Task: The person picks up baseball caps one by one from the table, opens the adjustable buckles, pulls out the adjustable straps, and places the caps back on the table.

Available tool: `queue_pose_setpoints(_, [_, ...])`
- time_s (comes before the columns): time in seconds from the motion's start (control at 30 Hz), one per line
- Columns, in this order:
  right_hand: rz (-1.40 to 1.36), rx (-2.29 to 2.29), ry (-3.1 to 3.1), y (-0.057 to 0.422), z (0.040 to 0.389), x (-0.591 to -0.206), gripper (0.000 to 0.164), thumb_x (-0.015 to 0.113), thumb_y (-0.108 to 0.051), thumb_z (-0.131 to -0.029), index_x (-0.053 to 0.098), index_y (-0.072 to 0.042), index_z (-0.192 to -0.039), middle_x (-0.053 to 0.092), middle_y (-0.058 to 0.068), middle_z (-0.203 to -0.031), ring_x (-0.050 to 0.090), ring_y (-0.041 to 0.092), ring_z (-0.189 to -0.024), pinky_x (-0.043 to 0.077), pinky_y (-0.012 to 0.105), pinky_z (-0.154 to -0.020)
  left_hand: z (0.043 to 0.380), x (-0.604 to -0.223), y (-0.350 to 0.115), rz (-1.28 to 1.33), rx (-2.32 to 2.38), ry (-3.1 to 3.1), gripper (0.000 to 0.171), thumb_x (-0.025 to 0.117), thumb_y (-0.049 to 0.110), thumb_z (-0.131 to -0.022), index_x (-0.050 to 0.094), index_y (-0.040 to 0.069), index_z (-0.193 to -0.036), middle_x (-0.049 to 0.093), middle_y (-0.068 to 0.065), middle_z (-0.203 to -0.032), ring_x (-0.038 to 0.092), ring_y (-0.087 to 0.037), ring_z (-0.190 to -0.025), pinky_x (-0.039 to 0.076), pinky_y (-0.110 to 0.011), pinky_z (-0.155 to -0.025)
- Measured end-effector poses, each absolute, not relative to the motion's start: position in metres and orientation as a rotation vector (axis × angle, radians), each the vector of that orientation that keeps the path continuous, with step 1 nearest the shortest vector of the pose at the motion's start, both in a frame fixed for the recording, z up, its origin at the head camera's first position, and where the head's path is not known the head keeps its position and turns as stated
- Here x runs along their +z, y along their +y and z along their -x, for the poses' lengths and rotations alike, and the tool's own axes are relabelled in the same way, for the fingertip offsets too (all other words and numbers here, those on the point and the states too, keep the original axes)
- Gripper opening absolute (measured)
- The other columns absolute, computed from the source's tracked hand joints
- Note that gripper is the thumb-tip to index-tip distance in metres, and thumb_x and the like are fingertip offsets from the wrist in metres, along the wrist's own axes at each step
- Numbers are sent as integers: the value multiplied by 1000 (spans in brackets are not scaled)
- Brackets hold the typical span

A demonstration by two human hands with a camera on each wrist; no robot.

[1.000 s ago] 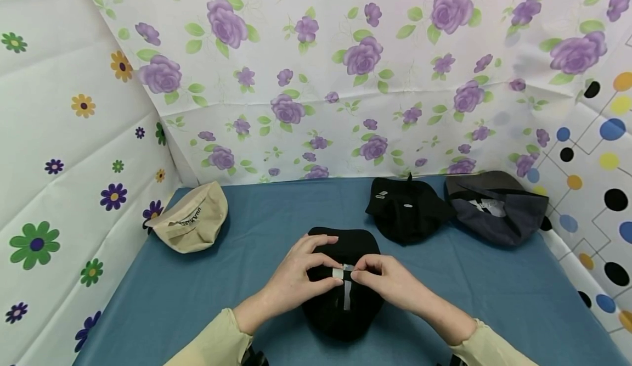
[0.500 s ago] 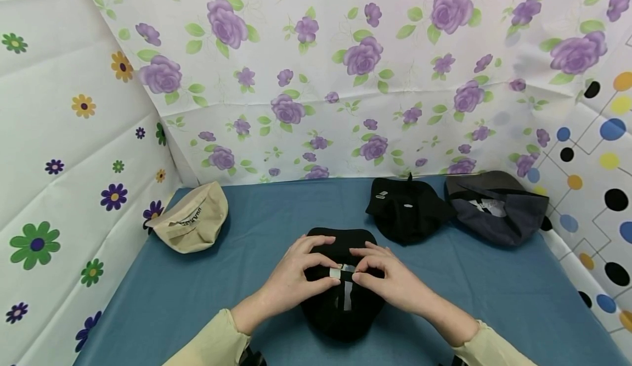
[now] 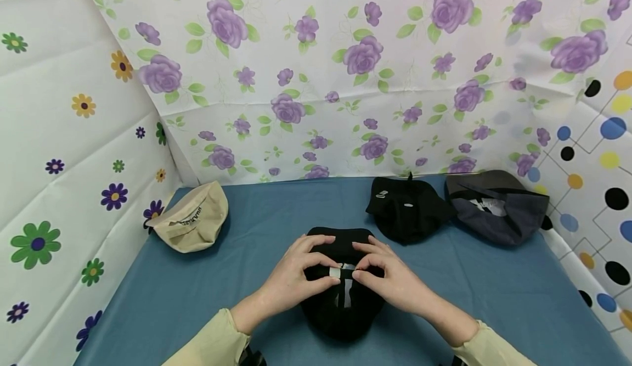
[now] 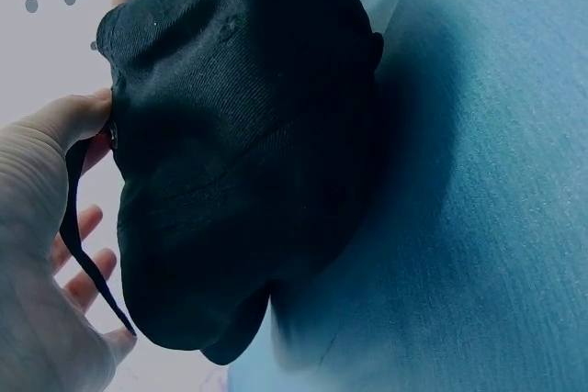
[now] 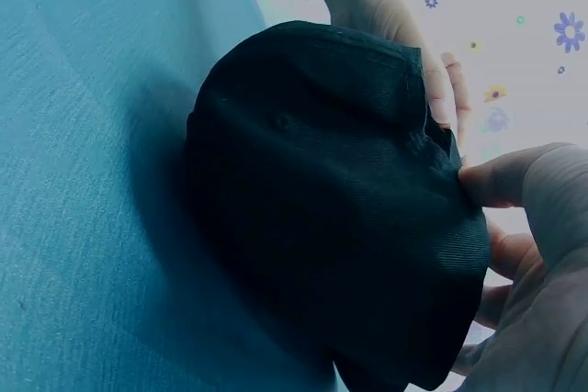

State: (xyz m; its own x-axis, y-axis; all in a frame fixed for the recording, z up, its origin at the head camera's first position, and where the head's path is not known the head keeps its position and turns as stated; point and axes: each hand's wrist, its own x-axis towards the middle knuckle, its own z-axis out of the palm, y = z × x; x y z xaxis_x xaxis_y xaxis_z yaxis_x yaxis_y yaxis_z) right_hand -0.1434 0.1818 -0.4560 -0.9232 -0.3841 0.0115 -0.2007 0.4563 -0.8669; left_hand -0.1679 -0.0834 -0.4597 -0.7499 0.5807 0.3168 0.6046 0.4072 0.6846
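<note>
A black cap [image 3: 340,322] lies on the blue cloth in the head view, its brim [image 3: 345,240] pointing away from me. Across its middle runs a short black strap [image 3: 347,274] with a white tag [image 3: 335,272]. My left hand [image 3: 291,278] pinches the strap by the tag between thumb and fingers. From the other side my right hand [image 3: 395,278] pinches it, its other fingers spread over the cap. In the left wrist view a loose strap end [image 4: 78,250] hangs beside the left palm. The right wrist view shows my right thumb [image 5: 496,181] at the cap's edge.
A beige cap [image 3: 195,220] lies at the back left of the blue tablecloth [image 3: 286,207]. At the back right are a black hat [image 3: 410,212] and a dark grey-blue cap [image 3: 518,215]. Patterned sheets [image 3: 316,80] stand behind and on both sides.
The right hand's fingers have spread and shifted up slightly over the cap. The left hand has moved a little left with the tag, and more black strap shows between the hands.
</note>
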Motion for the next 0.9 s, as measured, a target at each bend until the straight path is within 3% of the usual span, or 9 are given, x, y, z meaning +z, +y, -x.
queue_pose_setpoints(0.4, [505,-1494,2542,183,142,-460,8,76,-43,-94,76,-35,-95,51,1,-152,14,33,-155,19,71,-114,169,-459,-83,1112,-1307,-2595,18,77,42,-93,75,35,-109,47,4,-153,33,-17,-146,15,-56,-122])
queue_pose_setpoints(0.9, [488,-1527,2472,183,144,-457,7,75,-36,-95,74,-30,-91,50,3,-153,11,34,-155,15,73,-114,169,-459,-83,1132,-1309,-2576,19,78,40,-92,76,33,-110,47,4,-153,35,-16,-145,14,-55,-122])
